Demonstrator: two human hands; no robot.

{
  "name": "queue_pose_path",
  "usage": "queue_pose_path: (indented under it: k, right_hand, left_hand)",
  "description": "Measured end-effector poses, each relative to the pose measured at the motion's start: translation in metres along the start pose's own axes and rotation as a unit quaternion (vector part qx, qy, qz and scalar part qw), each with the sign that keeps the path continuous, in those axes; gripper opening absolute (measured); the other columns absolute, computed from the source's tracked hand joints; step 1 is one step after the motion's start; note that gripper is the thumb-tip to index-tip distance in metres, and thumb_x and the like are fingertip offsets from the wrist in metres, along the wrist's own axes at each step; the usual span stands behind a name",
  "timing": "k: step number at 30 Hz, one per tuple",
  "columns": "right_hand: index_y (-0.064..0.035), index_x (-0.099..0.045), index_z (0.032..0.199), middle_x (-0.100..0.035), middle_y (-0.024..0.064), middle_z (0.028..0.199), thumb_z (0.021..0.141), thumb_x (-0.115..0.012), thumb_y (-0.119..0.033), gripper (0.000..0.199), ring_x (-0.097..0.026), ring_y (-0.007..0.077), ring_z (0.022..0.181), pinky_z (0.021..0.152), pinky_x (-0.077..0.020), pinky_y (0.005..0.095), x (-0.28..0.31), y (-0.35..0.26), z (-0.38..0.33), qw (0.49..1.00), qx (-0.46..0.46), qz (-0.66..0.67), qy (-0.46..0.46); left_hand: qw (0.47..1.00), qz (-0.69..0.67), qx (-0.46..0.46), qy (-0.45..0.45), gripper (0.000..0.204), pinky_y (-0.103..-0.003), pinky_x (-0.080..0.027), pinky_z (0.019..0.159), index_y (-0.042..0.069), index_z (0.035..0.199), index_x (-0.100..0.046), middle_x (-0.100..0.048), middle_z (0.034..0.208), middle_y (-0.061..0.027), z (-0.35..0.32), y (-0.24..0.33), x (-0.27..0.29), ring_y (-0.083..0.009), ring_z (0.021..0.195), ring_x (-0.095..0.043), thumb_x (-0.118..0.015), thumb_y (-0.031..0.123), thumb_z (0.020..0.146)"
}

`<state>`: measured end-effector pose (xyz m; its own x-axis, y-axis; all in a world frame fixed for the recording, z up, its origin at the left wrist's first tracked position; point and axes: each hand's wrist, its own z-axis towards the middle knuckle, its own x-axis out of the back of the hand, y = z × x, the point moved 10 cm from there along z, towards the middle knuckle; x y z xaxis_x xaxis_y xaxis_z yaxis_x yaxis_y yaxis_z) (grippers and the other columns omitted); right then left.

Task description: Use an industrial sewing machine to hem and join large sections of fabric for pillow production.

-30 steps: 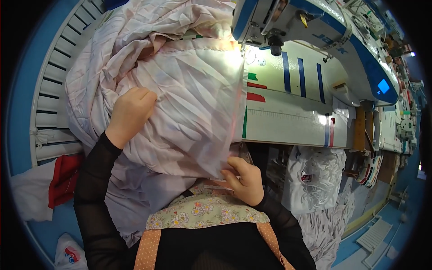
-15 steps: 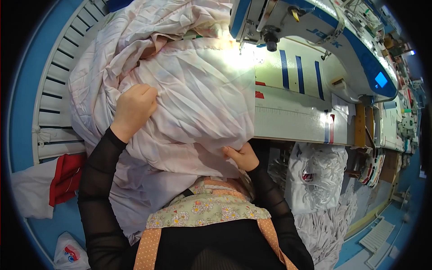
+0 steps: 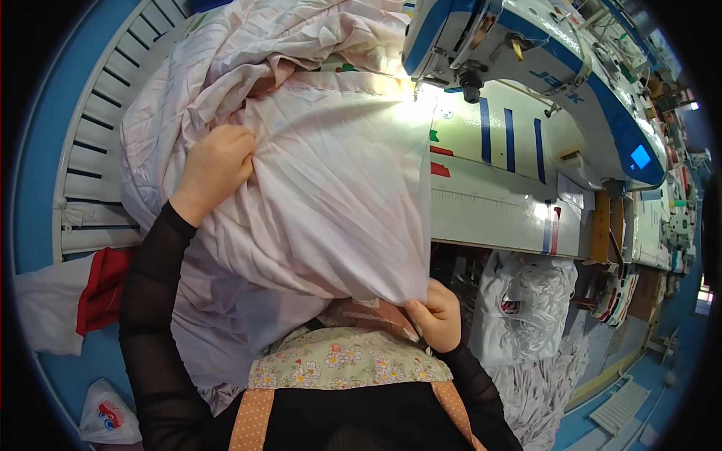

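Observation:
A large pale pink-white fabric [image 3: 338, 180] is spread over the sewing table and hangs down toward my lap. My left hand [image 3: 216, 174] is closed on a bunched fold of it at the left. Down at the table's front edge, my right hand [image 3: 438, 316] pinches the fabric's near right corner between thumb and fingers, and the cloth is drawn taut above it. The fabric's far right corner lies beneath the lit needle area of a blue and white sewing machine [image 3: 534, 68]; the needle and presser foot are hard to make out in the glare.
The white machine table [image 3: 496, 218] with blue and red tape strips lies to the right. A white slatted rack [image 3: 90, 177] runs along the left, with a red and white cloth [image 3: 98, 289] beside it. White bags [image 3: 526, 308] and strips hang below the table at right.
My right hand has moved down and slightly right with the fabric corner, pulling the cloth straighter. My left hand has shifted a little up and left, still gripping the fold.

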<state>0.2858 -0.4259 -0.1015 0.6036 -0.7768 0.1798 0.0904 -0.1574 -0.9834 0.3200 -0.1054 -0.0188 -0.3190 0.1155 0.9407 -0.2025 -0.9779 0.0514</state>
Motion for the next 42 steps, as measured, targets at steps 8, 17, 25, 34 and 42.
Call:
queue_pose_path:
  k: [8,17,25,34,42]
  right_hand:
    - [0.0031,-0.068,0.08,-0.063,0.0087,0.078,0.084,-0.067,-0.013,0.017,-0.059,0.0189,0.072,0.065,-0.0435,0.0298,-0.002,0.049,-0.022,0.993,-0.106,0.031,0.044]
    - [0.0088,-0.067,0.083,-0.061,0.0022,0.082,0.084,-0.07,-0.012,0.021,-0.053,0.0084,0.073,0.064,-0.0407,0.0246,-0.022,0.1,-0.01,0.974,-0.186,0.124,0.03]
    - [0.005,-0.07,0.091,-0.066,0.007,0.089,0.083,-0.072,-0.013,0.02,-0.061,0.0137,0.081,0.072,-0.0458,0.0264,-0.027,0.113,-0.004,0.98,-0.176,0.089,-0.011]
    - [-0.0002,-0.072,0.09,-0.066,0.0124,0.089,0.084,-0.07,-0.02,0.021,-0.063,0.0242,0.079,0.073,-0.0482,0.0312,-0.023,0.121,0.009,0.99,-0.142,0.008,-0.008]
    - [-0.0036,-0.072,0.083,-0.067,0.0123,0.083,0.079,-0.072,-0.018,0.014,-0.064,0.0274,0.081,0.071,-0.0506,0.0362,0.067,0.154,-0.023,0.98,-0.128,-0.08,0.13]
  left_hand:
    - [0.998,-0.061,0.015,-0.013,0.014,-0.038,-0.048,0.086,0.004,0.089,-0.061,-0.063,0.104,-0.0105,0.003,0.005,-0.012,-0.0307,0.097,-0.059,-0.063,0.006,0.075]
    - [0.994,0.036,0.089,-0.048,0.037,-0.041,-0.045,0.093,0.004,0.111,-0.061,-0.059,0.116,-0.0172,0.015,-0.033,-0.017,-0.0352,0.104,-0.055,-0.062,0.011,0.074]
    - [0.999,-0.023,0.023,-0.03,0.055,-0.044,-0.039,0.099,0.009,0.13,-0.052,-0.048,0.134,-0.0172,0.032,0.009,-0.042,-0.0373,0.121,-0.045,-0.066,0.033,0.083]
    - [0.989,-0.128,-0.023,-0.076,0.06,-0.048,-0.032,0.108,0.002,0.135,-0.047,-0.048,0.137,-0.0187,0.078,0.063,-0.033,-0.0329,0.133,-0.039,-0.063,0.032,0.086]
    - [0.994,-0.012,-0.059,-0.094,0.071,-0.05,-0.017,0.114,0.008,0.147,-0.033,-0.031,0.153,-0.0124,0.076,0.058,-0.094,-0.0333,0.142,-0.025,-0.049,0.049,0.091]
